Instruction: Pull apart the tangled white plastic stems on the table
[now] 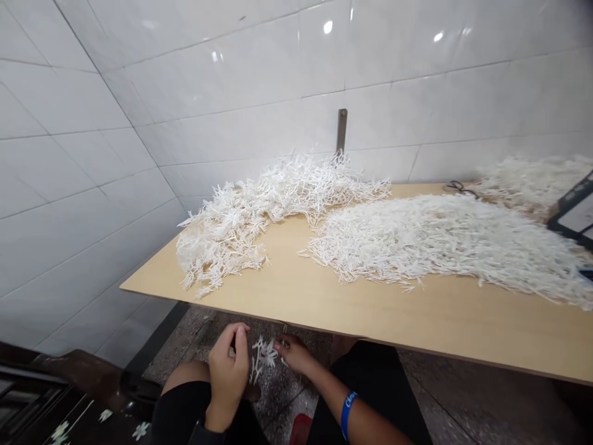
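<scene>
My right hand (294, 353) is closed in a pinch on a white, thinly branched plastic-looking sprig (265, 353), held below the table's front edge. Just left of it, my left hand (230, 364) has its thumb pressed to curled fingers. What lies in the left fingers, if anything, is hidden. Above on the table, a loose heap of similar white branched sprigs (296, 185) curves round the left and back. A larger, denser pile of white pieces (430, 241) spreads across the middle and right.
The light wooden tabletop (278, 296) stands against a tiled wall (259, 80). A metal strip (341, 131) leans upright at the back. A dark-edged box-like object (577, 210) and another white pile (537, 179) are at the right. White flower-shaped pieces (141, 431) lie at lower left.
</scene>
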{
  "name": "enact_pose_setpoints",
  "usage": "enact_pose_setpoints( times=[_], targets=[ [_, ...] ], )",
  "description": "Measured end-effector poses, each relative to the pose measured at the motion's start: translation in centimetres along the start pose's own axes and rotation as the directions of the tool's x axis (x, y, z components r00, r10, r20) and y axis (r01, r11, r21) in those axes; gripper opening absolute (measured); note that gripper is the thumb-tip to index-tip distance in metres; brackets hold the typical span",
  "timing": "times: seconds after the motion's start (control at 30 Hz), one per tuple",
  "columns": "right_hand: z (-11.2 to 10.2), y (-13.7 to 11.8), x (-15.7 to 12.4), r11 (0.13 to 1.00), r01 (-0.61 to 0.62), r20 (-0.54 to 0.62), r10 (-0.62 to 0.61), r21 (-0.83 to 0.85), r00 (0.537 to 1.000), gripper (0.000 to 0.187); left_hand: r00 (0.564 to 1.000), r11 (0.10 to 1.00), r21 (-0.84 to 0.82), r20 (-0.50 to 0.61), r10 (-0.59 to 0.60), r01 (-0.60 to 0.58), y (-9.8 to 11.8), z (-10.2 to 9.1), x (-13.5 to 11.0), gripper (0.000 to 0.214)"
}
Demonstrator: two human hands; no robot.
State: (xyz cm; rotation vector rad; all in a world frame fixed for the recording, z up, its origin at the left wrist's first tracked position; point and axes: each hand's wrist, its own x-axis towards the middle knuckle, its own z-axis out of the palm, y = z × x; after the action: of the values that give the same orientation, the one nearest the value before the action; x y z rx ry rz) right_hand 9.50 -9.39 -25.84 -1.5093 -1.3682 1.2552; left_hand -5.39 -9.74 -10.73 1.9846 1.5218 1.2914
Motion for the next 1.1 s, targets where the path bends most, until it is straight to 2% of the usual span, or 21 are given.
enact_pose_setpoints(
  times=[0.07, 0.17, 0.27, 0.33, 0.47, 0.63, 0.73, 0.83, 1.0, 1.1],
  targets=[
    [-0.2, -0.5, -0.2, 0.999, 0.040, 0.005, -0.040, 0.037, 0.999, 0.023, 0.984, 0.989, -0.009, 0.109, -0.143, 0.144, -3.4, 0.5, -2.3, 0.030],
    [0.0, -1.1, -0.7, 0.993, 0.086, 0.037, -0.089, 0.083, 0.995, 0.025, 0.920, 0.928, -0.044, 0.154, -0.360, 0.370, -7.2, 1.7, -3.8, 0.035],
    [0.2, -1.5, -1.2, 0.985, 0.119, 0.063, -0.128, 0.124, 0.990, 0.027, 0.895, 0.903, -0.082, 0.195, -0.401, 0.422, -8.7, 2.6, -3.2, 0.039],
    [0.2, -1.7, -1.3, 0.981, 0.130, 0.065, -0.141, 0.145, 0.988, 0.029, 0.893, 0.901, -0.113, 0.234, -0.385, 0.419, -8.9, 3.1, -2.7, 0.039],
    [-0.1, -1.6, -1.5, 0.980, 0.121, 0.048, -0.131, 0.160, 0.990, 0.038, 0.858, 0.870, -0.161, 0.324, -0.399, 0.465, -8.8, 3.9, -2.9, 0.040],
    [-0.5, -1.2, -1.5, 0.981, 0.097, 0.066, -0.110, 0.171, 0.992, 0.049, 0.844, 0.856, -0.192, 0.367, -0.391, 0.480, -8.5, 4.5, -3.3, 0.038],
    [-0.5, -1.0, -1.2, 0.978, 0.088, 0.063, -0.102, 0.190, 0.993, 0.049, 0.835, 0.804, -0.271, 0.335, -0.436, 0.529, -8.3, 4.6, -2.9, 0.030],
    [-0.4, -1.0, -0.9, 0.959, 0.047, 0.043, -0.062, 0.281, 0.997, 0.045, 0.825, 0.746, -0.355, 0.295, -0.482, 0.563, -8.5, 4.5, -2.7, 0.029],
    [-0.6, -1.5, -0.5, 0.842, -0.043, -0.041, 0.077, 0.537, 0.996, 0.036, 0.807, 0.710, -0.386, 0.231, -0.543, 0.589, -8.9, 4.1, -2.7, 0.034],
    [-0.9, -1.8, -0.5, 0.805, -0.065, -0.068, 0.130, 0.590, 0.989, 0.039, 0.788, 0.677, -0.416, 0.207, -0.580, 0.607, -8.6, 3.9, -2.6, 0.040]
  ],
)
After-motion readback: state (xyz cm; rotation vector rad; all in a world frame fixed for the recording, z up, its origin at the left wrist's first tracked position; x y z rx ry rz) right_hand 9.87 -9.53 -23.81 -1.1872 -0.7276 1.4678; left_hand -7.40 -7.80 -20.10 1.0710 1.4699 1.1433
